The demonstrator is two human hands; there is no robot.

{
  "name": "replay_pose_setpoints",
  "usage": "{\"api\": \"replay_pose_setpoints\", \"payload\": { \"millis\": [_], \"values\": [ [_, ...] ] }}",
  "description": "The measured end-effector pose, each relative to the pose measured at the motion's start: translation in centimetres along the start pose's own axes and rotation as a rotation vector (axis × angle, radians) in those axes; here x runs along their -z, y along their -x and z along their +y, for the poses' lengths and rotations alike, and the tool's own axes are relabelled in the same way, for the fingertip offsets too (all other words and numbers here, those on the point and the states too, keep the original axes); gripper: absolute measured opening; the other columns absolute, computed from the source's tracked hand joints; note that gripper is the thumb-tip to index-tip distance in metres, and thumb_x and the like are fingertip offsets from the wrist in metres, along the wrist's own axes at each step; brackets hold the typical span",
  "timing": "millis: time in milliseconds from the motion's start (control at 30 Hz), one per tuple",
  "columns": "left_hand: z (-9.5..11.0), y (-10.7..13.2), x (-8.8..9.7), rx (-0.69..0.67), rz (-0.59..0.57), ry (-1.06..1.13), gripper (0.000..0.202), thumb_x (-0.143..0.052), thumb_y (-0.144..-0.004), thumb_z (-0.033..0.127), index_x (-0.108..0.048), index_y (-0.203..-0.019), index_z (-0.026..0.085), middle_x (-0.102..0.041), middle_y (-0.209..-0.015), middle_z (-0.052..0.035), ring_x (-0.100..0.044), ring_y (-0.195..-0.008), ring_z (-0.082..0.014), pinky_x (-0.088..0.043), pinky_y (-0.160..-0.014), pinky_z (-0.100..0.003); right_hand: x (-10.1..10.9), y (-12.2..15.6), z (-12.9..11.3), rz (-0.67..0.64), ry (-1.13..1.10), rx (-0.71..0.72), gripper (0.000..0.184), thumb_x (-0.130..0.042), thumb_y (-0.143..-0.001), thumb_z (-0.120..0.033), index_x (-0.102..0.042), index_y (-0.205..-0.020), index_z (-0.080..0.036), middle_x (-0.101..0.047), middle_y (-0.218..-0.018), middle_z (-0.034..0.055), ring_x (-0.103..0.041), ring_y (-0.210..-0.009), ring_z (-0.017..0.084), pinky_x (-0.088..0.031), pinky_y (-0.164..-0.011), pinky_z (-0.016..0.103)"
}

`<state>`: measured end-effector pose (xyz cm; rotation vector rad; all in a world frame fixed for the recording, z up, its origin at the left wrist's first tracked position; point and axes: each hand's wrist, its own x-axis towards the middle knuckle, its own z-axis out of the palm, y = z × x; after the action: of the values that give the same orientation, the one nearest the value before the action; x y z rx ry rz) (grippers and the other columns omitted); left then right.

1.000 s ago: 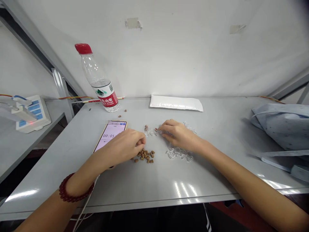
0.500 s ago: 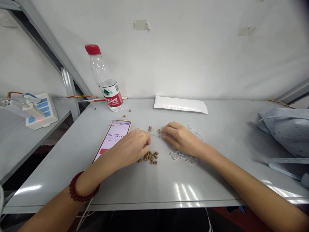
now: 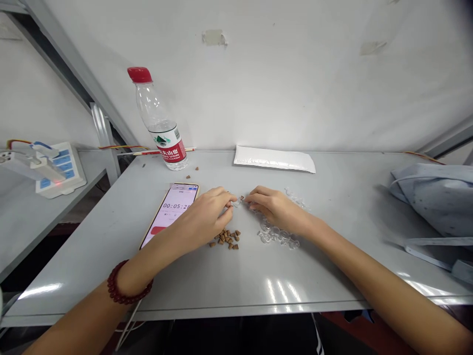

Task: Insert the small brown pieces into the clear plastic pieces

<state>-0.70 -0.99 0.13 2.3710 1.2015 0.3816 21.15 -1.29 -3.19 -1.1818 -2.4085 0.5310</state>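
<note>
My left hand [image 3: 204,217] rests on the grey table [image 3: 236,281], fingers pinched together at a tiny part near the table's middle. My right hand [image 3: 274,207] faces it, fingertips pinched on a small clear piece [image 3: 240,200] with a brown bit in it. The two sets of fingertips almost meet. Just in front of my left hand lies a small heap of brown pellets [image 3: 227,238]. A strip of clear plastic pieces [image 3: 278,235] lies under and in front of my right hand.
A phone [image 3: 170,213] showing a timer lies left of my left hand. A water bottle [image 3: 159,121] with a red cap stands at the back left. A white packet [image 3: 274,159] lies at the back, blue cloth [image 3: 436,197] at the right, a power strip [image 3: 55,167] on the left shelf.
My left hand has lifted off the brown pellets and moved up and right to meet my right hand's fingertips. The right hand has stayed nearly still.
</note>
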Motion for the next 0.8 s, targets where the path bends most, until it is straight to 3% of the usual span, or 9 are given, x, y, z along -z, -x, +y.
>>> {"api": "replay_pose_setpoints", "payload": {
  "millis": [200, 333, 433, 633, 800],
  "values": [
    [0.3, 0.0, 0.1, -0.043, 0.07, 0.09, 0.026, -0.043, -0.092, 0.026, -0.066, -0.104, 0.023, -0.065, -0.1, -0.0013, -0.059, -0.086, -0.0167, -0.046, -0.074, -0.029, -0.2, 0.2, 0.1, 0.028, -0.026, 0.016, 0.036, -0.041, -0.086, -0.003, -0.06, -0.113, -0.017, -0.055, -0.103, 0.0097, -0.057, -0.081, 0.016, -0.051, -0.071, 0.032],
    [0.2, -0.1, 0.0, -0.075, 0.113, 0.151, 0.021, -0.047, -0.091, 0.023, -0.065, -0.101, 0.021, -0.066, -0.098, -0.0009, -0.06, -0.086, -0.0152, -0.046, -0.07, -0.026, 0.0, 0.1, -0.3, 0.184, -0.057, 0.016, 0.033, -0.041, -0.086, -0.004, -0.061, -0.109, -0.018, -0.052, -0.103, 0.009, -0.056, -0.081, 0.016, -0.05, -0.07, 0.032],
    [0.4, -0.3, -0.2, -0.087, 0.157, 0.19, 0.017, -0.05, -0.09, 0.023, -0.066, -0.097, 0.021, -0.067, -0.096, -0.0003, -0.06, -0.086, -0.0147, -0.046, -0.069, -0.025, 0.4, -0.1, -1.0, 0.291, -0.226, -0.028, 0.025, -0.046, -0.087, -0.009, -0.064, -0.102, -0.018, -0.056, -0.1, 0.0067, -0.056, -0.078, 0.014, -0.049, -0.07, 0.031],
    [1.0, -0.2, -0.3, -0.078, 0.219, 0.248, 0.013, -0.053, -0.088, 0.023, -0.066, -0.09, 0.02, -0.068, -0.088, 0.0004, -0.061, -0.081, -0.0144, -0.047, -0.069, -0.025, 0.7, 0.0, -2.8, 0.196, -0.702, -0.227, 0.015, -0.057, -0.086, -0.019, -0.067, -0.097, -0.016, -0.066, -0.082, 0.0035, -0.063, -0.076, 0.014, -0.051, -0.074, 0.033],
    [1.2, 0.0, -0.2, -0.083, 0.238, 0.237, 0.014, -0.052, -0.088, 0.024, -0.066, -0.09, 0.02, -0.069, -0.089, -0.0007, -0.062, -0.083, -0.016, -0.048, -0.071, -0.026, 0.6, -0.1, -3.4, 0.209, -0.848, -0.323, 0.015, -0.06, -0.086, -0.026, -0.07, -0.089, -0.016, -0.069, -0.071, 0.0023, -0.065, -0.066, 0.013, -0.054, -0.069, 0.031]
  ]
}}
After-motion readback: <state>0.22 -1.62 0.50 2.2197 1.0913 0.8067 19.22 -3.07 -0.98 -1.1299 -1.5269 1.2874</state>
